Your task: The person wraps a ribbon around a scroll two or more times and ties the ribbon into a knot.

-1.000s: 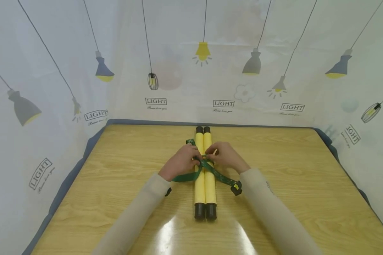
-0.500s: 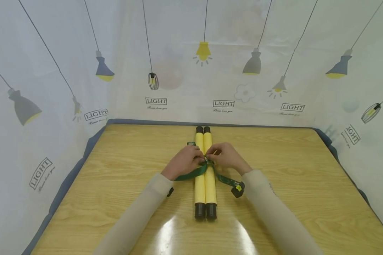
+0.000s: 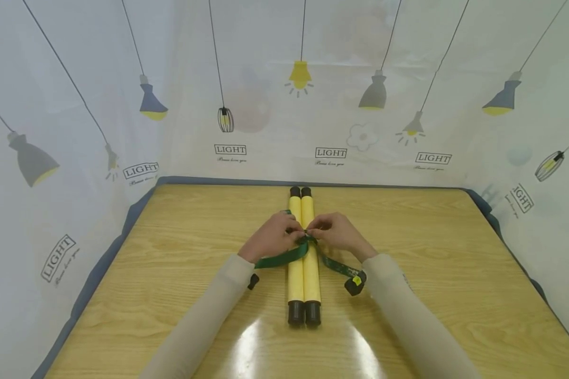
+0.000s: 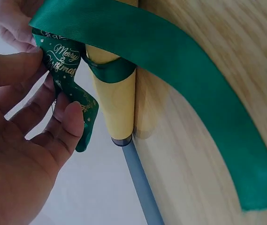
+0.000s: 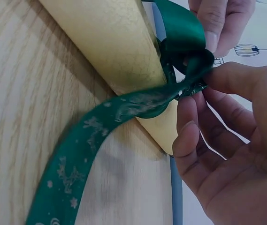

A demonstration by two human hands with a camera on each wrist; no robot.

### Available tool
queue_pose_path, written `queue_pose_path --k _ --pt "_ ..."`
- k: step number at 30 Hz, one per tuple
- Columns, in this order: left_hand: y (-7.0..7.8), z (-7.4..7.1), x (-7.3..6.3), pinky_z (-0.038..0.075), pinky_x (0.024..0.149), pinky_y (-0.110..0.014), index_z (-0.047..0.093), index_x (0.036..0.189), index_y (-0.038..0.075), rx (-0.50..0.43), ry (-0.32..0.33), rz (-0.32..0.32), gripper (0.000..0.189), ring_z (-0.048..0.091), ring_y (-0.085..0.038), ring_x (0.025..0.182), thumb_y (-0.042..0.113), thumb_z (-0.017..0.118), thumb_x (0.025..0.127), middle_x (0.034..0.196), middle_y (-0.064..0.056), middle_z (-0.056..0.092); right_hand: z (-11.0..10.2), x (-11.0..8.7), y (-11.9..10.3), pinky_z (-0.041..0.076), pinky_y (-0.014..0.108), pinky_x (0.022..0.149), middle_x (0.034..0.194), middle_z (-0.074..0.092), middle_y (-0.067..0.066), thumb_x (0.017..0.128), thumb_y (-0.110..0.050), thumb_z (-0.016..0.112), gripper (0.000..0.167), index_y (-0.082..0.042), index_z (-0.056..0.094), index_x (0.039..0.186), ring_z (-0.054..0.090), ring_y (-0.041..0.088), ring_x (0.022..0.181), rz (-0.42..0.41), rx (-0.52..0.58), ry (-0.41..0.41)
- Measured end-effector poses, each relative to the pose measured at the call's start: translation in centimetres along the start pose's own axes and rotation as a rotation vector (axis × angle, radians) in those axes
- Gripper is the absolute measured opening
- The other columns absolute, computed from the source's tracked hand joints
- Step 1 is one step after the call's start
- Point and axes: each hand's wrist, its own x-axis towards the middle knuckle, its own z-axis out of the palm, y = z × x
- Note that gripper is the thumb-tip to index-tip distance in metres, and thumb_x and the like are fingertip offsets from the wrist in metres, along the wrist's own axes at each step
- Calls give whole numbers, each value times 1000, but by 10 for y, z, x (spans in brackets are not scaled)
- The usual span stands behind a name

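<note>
Two yellow tubes, the left one and the right one, lie side by side with dark end caps. A green ribbon printed with "Merry Christmas" wraps around them and crosses on top. My left hand pinches a printed part of the ribbon between thumb and fingers, above the tubes. Facing it, my right hand pinches a small fold of the ribbon at the crossing. One plain tail hangs left and one printed tail hangs right. The fingertips partly hide the crossing.
The wooden table has a blue-grey border along its back edge. White sheeting printed with lamps stands around three sides. A black object with a yellow mark sits beside the right cuff, a smaller black piece beside the left.
My hands have come closer together over the tubes. The ribbon's crossing has shifted slightly right and gathered between the fingertips. The loop behind my left hand shows less. The tubes stay in place.
</note>
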Motion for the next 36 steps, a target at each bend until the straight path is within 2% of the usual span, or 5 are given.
queue_pose_path --k 4,13,24,29,36 --pt "1 2 1 51 78 -31 80 103 14 -16 18 -21 18 59 -12 86 20 63 103 92 4 73 0 -1 1 55 38 84 107 76 4 101 -22 65 15 -16 76 107 68 18 96 9 12 4" --pt "12 14 6 50 70 -28 74 90 12 126 116 -72 8 56 -13 78 17 73 96 83 1 72 4 -3 0 57 43 84 116 74 6 104 -25 61 18 -18 75 113 68 24 100 120 133 1" --pt "14 20 6 47 65 -25 68 87 12 197 168 -103 13 53 -13 75 18 76 94 82 0 66 5 -3 -2 57 38 85 98 75 6 103 -20 60 27 -11 69 127 69 20 91 237 326 -38" --pt "10 25 4 46 62 -23 67 85 12 197 230 -44 14 51 -12 73 16 78 93 80 0 65 3 -3 2 57 39 87 105 75 7 104 -21 61 31 -13 68 133 69 21 94 234 298 -93" --pt "9 24 1 45 63 -24 65 85 12 185 274 21 15 49 -12 72 14 77 94 79 1 63 -3 2 8 58 39 74 117 75 7 101 -29 68 24 -18 76 121 68 27 88 192 160 -74"
